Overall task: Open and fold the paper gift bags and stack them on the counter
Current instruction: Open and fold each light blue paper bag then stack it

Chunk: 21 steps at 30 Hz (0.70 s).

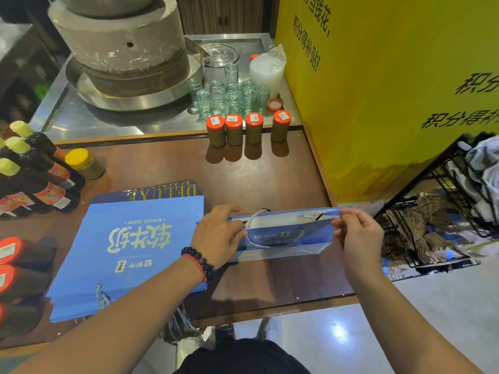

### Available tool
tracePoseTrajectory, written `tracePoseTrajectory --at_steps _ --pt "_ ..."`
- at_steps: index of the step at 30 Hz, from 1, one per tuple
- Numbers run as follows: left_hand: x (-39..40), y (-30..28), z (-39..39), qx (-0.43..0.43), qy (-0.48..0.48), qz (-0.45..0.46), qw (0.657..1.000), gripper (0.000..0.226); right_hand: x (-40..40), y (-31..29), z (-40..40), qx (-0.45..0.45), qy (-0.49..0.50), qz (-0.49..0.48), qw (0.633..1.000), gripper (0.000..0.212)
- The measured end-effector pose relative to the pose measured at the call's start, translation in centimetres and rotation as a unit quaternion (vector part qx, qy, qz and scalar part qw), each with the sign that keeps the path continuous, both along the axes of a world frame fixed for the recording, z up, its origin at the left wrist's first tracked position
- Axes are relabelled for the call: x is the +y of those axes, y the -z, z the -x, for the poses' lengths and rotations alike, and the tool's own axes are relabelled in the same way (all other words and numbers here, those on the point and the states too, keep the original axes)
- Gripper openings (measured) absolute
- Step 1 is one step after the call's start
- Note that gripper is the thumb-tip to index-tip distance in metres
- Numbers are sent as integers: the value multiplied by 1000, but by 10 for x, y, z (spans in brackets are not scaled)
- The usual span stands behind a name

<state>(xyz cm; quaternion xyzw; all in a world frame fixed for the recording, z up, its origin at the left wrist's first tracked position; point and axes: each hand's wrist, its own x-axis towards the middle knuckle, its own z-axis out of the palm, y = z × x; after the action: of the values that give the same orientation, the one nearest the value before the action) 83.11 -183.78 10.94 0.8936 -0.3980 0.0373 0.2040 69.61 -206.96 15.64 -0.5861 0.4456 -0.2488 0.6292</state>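
Bag [283,233]: on counter [270,179], near right, between both hands.
Stack [127,252]: left of bag, on counter.
Jars [248,129]: far edge of counter.
Bottles [35,171]: far left.
Rack [437,206]: right of counter.

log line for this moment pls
step: opening bag | left hand: grips blue bag left end | right hand: pinches right end | stack of blue bags: flat on counter

"DELUXE" is printed upside down on the dark bag [162,190] at the far edge of the blue stack. "积分得补贴" is printed in black on the yellow board [378,90]. Large characters on the top blue bag [129,238] cannot be read with certainty.
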Motion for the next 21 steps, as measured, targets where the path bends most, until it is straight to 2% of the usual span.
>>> tracePoseTrajectory --at_steps 5,8,10,12,15,18,21 --pt "1 0 -2 3 11 -1 1000 8 12 26 14 57 -26 14 998 23" --pt "5 3 -4 12 29 -3 999 6 7 20 11 88 -49 102 990 24" --pt "7 4 -5 14 42 -3 999 5 -1 6 4 108 -100 196 970 21" --pt "9 5 -4 11 45 -2 999 4 -11 -10 -8 133 -175 269 938 18" --pt "9 6 -2 9 39 0 999 2 -25 -20 -32 224 -279 314 879 19" --pt "10 6 0 4 47 8 999 2 -33 -16 -55 340 -394 335 786 28" --pt "10 4 3 -3 45 8 999 1 -24 -12 -78 406 -506 291 704 33"
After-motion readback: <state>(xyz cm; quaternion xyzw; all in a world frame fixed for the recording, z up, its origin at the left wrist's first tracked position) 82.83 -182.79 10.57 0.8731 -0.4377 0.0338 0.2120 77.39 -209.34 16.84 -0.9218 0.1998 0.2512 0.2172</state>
